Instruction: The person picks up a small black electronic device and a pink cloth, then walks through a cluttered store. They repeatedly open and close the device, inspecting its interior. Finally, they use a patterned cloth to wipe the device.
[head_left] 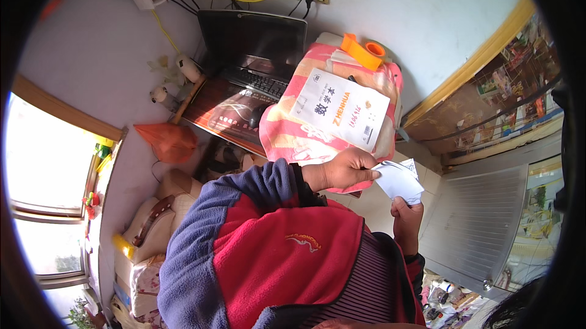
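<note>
Between my two hands is a folded piece of white paper, with some dark print at its upper right corner. My left hand pinches its left edge between thumb and fingers. The lower right edge is gripped by my right hand, whose thumb lies on the paper. Just beyond my left hand, a white exercise book with dark and orange print lies on a pink and cream patterned cloth. An orange roll of tape or ribbon rests on the cloth behind the book.
A dark laptop stands open on a reddish table at the back left, with a black mouse beside it. An orange bag hangs at the left. A grey ribbed door panel is at the right.
</note>
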The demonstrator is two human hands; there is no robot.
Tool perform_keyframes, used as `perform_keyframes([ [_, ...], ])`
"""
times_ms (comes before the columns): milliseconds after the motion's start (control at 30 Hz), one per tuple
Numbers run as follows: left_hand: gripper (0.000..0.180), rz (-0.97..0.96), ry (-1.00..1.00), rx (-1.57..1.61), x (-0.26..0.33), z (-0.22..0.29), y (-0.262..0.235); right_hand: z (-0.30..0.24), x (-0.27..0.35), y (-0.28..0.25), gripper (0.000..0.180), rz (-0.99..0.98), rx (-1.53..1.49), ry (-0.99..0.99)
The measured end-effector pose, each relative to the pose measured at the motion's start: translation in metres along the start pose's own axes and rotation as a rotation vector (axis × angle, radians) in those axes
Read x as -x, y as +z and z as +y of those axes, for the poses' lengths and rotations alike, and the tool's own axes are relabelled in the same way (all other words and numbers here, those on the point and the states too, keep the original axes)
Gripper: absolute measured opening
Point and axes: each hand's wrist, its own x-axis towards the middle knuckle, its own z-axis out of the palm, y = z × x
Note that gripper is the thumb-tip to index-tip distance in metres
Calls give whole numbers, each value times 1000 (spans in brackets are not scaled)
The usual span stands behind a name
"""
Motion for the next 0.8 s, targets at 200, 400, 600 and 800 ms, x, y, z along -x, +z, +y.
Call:
perform_keyframes([
  [200,10,373,-15,321,30,-26,-95,-2,-11,29,2,159,-121,-113],
  [400,16,1274,-111,412,140,-108,-257,12,-18,52,4,313,-122,-114],
  [600,22,1735,-448,148,291,-245,-368,22,-21,73,5,384,-220,-16],
  [800,22,1747,-759,386,374,-309,-469,30,-19,92,5,382,-230,-13],
])
